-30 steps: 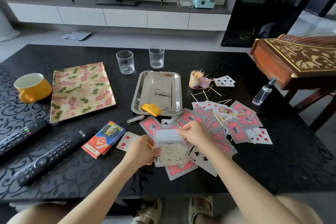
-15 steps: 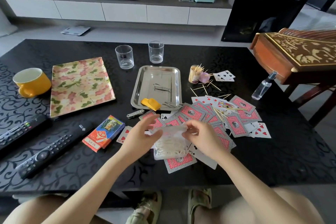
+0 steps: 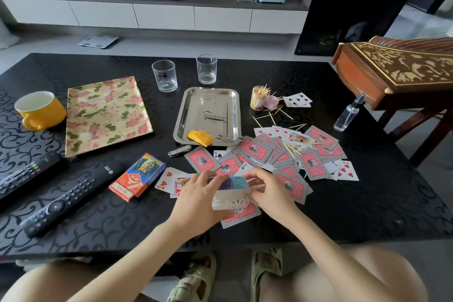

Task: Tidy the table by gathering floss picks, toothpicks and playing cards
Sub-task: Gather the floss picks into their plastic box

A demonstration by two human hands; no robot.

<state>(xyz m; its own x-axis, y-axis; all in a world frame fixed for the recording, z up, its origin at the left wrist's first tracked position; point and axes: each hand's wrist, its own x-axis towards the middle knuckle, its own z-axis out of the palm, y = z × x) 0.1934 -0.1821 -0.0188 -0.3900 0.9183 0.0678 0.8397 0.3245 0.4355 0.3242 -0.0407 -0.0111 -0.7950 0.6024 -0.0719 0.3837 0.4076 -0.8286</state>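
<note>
My left hand and my right hand both grip a clear plastic floss pick box with a blue-labelled lid, low over the table's near middle. White floss picks show through its wall. Red-backed playing cards lie scattered to the right and under the box. Loose toothpicks rest on the cards, and more lie beside a toothpick jar. A card box lies left of my hands.
A steel tray holds metal clips and a yellow item. Two glasses, a floral tray, a yellow mug, two remotes, a pocket knife and a spray bottle stand around. A carved wooden instrument juts at right.
The box's lid stood open a second ago; now it is folded down over the floss picks, with both hands pressed on it.
</note>
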